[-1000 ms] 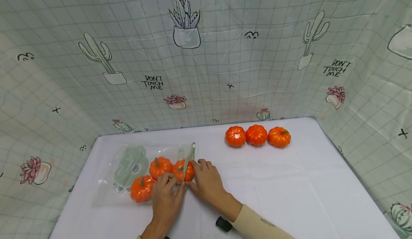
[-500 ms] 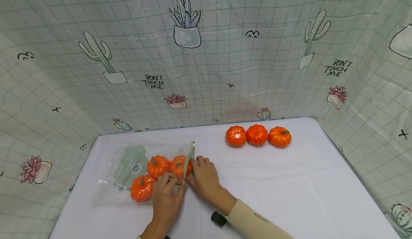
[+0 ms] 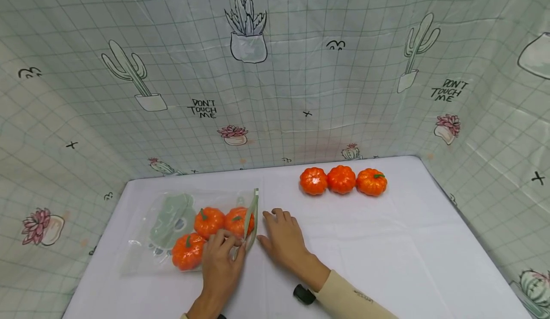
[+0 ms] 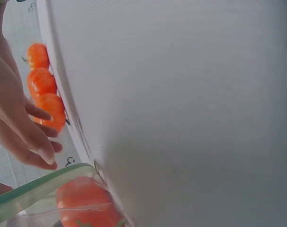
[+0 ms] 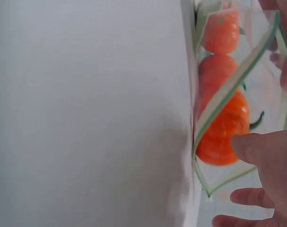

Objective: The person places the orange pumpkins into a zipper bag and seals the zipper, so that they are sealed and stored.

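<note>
While the left grip pinches the near end of the green rim of a clear printed bag, the right grip holds nothing: fingers apart, slightly bent, back of the hand up. It sits just off the bag mouth; head view shows a small gap between right thumb and rim. Right wrist view has that thumb overlapping a pumpkin, can't judge depth from there.

Bag lies on the left half of the white surface, mouth facing the right grip. Rim gapes, its edges apart in the right wrist view.

Three orange pumpkins in the bag. Mouth-side pumpkin is just inside the rim, left of the right grip, beyond the left fingertips. Middle pumpkin is right beside it; contact unclear. Front pumpkin is just left of the left grip.

Three loose pumpkins in a row near the far edge, well apart from both grips. Small black object beside the right sleeve. Cactus-print backdrop behind.
</note>
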### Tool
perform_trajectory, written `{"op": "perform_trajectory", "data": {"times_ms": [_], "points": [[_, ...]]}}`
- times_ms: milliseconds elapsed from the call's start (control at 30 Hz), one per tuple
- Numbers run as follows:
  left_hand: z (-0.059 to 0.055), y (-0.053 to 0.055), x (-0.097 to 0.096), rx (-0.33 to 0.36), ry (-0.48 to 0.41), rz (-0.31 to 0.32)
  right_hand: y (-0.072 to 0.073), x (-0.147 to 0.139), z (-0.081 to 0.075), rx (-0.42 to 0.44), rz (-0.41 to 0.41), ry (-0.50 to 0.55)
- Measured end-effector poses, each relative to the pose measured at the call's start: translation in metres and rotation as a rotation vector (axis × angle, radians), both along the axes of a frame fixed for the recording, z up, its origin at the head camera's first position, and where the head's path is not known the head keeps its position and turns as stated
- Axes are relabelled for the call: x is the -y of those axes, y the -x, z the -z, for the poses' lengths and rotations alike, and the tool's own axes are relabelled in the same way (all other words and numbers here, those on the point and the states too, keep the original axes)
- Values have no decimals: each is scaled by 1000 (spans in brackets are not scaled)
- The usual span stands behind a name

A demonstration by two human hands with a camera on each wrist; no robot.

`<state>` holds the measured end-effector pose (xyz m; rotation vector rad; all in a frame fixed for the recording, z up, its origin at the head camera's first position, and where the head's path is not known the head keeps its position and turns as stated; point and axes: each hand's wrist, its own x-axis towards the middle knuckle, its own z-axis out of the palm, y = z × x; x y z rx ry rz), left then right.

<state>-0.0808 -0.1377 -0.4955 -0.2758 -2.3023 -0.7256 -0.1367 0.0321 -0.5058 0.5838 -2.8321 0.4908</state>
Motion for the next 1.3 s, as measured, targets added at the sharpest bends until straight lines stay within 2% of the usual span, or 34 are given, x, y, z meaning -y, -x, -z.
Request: {"op": "perform_trajectory", "data": {"times_ms": [300,767,1300], "points": [[-1,-1,0,15,3,-6,3,-27,-4,5,37,48],[0,-2,-2,-12,-5,-1,8,-68,-8,-17,103,83],[0,-3,-2,2,-5,-8,24,-110,-13,-49,168,124]]}}
